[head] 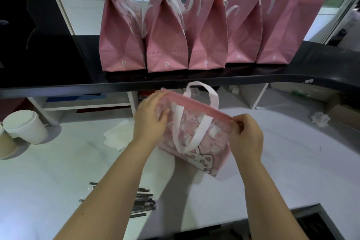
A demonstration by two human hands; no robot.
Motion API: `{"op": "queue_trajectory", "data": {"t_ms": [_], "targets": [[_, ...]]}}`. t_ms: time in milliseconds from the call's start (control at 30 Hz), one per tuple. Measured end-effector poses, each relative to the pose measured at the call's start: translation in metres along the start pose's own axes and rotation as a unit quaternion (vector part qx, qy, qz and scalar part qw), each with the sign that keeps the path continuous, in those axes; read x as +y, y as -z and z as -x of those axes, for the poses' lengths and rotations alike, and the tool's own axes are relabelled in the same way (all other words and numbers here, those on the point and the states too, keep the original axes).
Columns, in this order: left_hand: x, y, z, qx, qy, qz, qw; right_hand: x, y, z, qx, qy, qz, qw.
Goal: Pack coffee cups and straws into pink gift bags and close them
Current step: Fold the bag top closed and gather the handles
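The task looks well advanced, but it is not finished. Five bags (165, 41) stand in a row on the black shelf (292, 76) behind. Their tops are folded together, so I judge them as packed and closed, though what is inside them cannot be seen.

One more bag (198, 142) stands on the white worktop (58, 171), a little tilted, just in front of the shelf. The left hand (150, 117) grips the left end of its top edge, with the fingers curled round it. The right hand (246, 136) pinches the right end of the same edge. The two sides of the opening seem pressed flat together between the hands, so I think closing is the step in hand. Whether this bag already has a cup and a straw inside, I cannot tell.

Some material is left. Cups (25, 126) with lids stand at the far left of the worktop, well apart from the bag. Wrapped straws (142, 200) lie in a small pile near the left forearm. So probably more bags must be filled after this one.
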State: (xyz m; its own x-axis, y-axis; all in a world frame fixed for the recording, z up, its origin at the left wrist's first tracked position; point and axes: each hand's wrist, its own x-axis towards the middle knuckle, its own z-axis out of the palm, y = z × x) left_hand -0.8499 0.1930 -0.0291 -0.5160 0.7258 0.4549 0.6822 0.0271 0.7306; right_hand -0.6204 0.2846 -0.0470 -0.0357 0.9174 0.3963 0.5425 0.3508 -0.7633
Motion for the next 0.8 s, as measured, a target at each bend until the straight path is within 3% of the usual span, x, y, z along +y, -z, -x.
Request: {"op": "queue_trajectory", "data": {"t_ms": [100, 167, 300, 367, 433, 500, 667, 800], "targets": [[0.004, -0.016, 0.029, -0.029, 0.013, 0.064, 0.997, -0.003, -0.008, 0.016, 0.002, 0.015, -0.043, 0.999], [-0.001, -0.029, 0.059, -0.097, 0.054, 0.089, 0.99, -0.003, -0.015, 0.028, -0.016, -0.004, -0.097, 0.995], [-0.023, -0.053, 0.111, -0.192, 0.063, 0.051, 0.978, 0.009, -0.017, 0.04, -0.128, -0.062, -0.217, 0.966], [-0.03, -0.059, 0.123, -0.161, 0.093, 0.07, 0.98, 0.022, -0.012, 0.04, -0.216, -0.096, -0.259, 0.937], [-0.033, -0.061, 0.124, -0.123, 0.132, 0.096, 0.979, 0.033, -0.011, 0.041, -0.266, -0.103, -0.211, 0.935], [-0.036, -0.061, 0.122, -0.1, 0.136, 0.11, 0.98, 0.039, -0.015, 0.044, -0.264, -0.101, -0.155, 0.947], [-0.048, -0.054, 0.117, -0.055, 0.14, 0.168, 0.974, 0.04, -0.03, 0.059, -0.259, -0.072, -0.179, 0.947], [-0.052, -0.049, 0.107, -0.054, 0.121, 0.132, 0.982, 0.042, -0.038, 0.067, -0.276, -0.069, -0.169, 0.944]]}}
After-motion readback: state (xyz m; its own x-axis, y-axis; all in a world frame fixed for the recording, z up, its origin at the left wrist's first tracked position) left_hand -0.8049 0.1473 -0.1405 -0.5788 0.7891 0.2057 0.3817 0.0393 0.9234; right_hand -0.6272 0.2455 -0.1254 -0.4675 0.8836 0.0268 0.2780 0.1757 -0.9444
